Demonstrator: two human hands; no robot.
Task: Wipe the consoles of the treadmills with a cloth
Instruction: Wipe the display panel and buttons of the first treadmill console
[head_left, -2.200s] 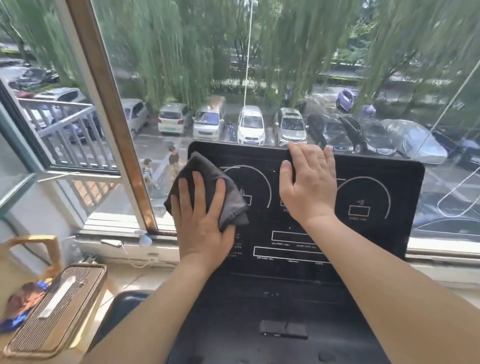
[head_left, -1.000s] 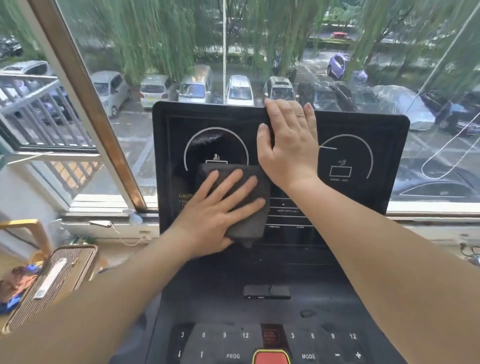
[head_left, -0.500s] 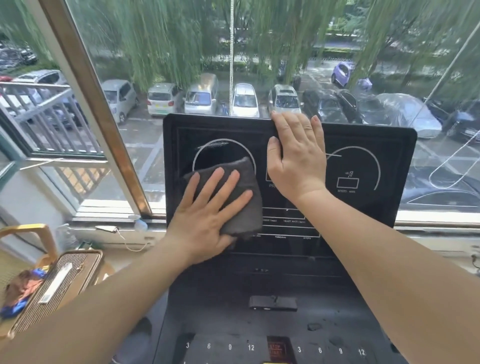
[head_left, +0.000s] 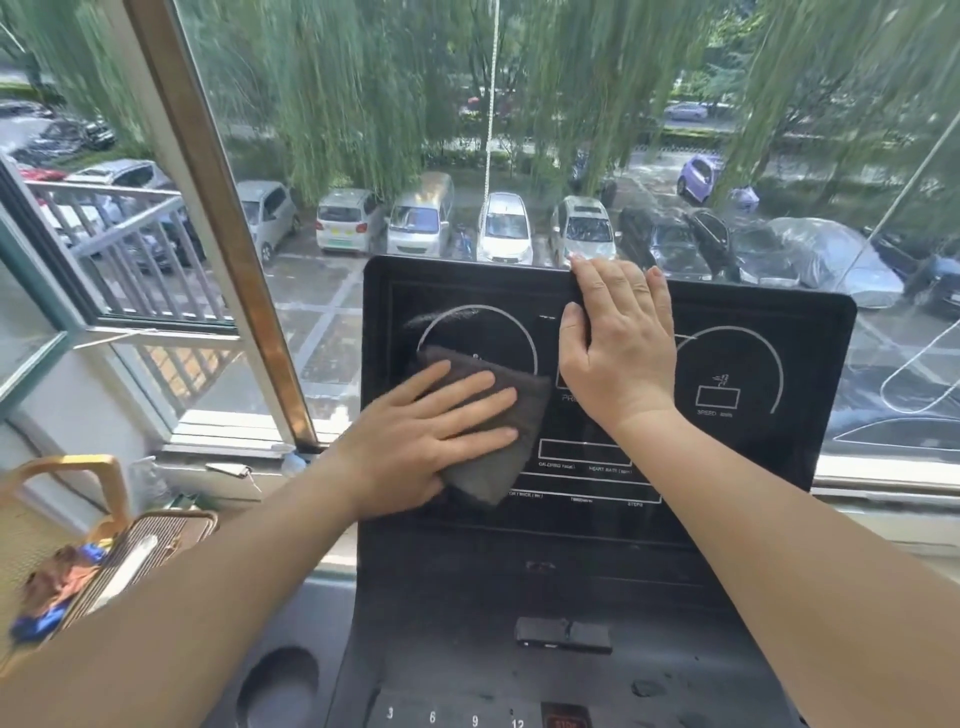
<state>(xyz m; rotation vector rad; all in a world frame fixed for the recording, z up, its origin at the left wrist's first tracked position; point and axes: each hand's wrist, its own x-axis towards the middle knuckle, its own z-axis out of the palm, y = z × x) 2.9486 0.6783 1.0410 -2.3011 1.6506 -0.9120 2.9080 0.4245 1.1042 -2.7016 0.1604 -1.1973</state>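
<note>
A black treadmill console (head_left: 769, 457) with two white dial rings stands upright in front of a window. A folded dark grey cloth (head_left: 514, 441) lies on the console's left half, over the lower part of the left dial. My left hand (head_left: 421, 441) presses flat on the cloth with its fingers straight and spread. My right hand (head_left: 618, 348) rests on the console's upper middle, with its fingertips hooked over the top edge and the thumb lying on the screen.
Below the screen lie a sloped black deck with a small black clip (head_left: 563, 635), number keys and a round cup holder (head_left: 278, 686). A wicker-and-wood piece (head_left: 130, 551) with coloured cloth sits at the lower left. A bronze window frame (head_left: 223, 228) rises to the left of the console.
My left hand has slid the cloth back and forth across the console's left half, from its left edge to the left dial. My right hand has kept its hold at the top.
</note>
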